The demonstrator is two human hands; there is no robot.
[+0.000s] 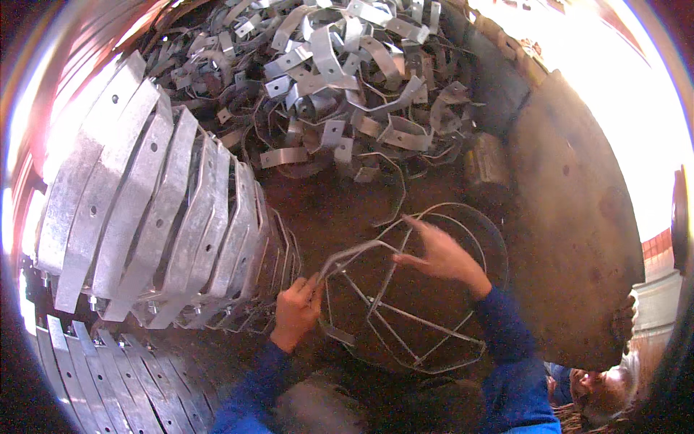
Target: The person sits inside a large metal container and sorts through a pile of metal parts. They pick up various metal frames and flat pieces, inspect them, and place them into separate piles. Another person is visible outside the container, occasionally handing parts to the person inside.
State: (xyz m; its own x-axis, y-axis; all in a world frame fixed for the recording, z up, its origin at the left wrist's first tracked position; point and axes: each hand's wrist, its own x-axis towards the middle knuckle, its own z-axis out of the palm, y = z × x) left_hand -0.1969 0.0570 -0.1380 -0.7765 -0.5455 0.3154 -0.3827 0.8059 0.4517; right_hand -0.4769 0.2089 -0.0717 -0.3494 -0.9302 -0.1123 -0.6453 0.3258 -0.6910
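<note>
My left hand (pixel 295 312) is closed around the lower end of a bent metal strip (pixel 353 251). The strip angles up and to the right, toward my right hand (pixel 442 253). That hand has its thumb and fingers spread, close to the strip's far end; whether it touches the strip I cannot tell. Below both hands lies a round frame of thin metal rods (pixel 394 309), with crossing bars inside its ring. Both my forearms are in blue sleeves.
On the left stands a stack of bent metal straps (pixel 155 155) with holes and bolts. Flat strips (pixel 101 372) lie below it. A large heap of loose bent brackets (pixel 325 65) fills the far side. To the right is a broad brown board (pixel 571 217); a person (pixel 603 387) shows beyond it.
</note>
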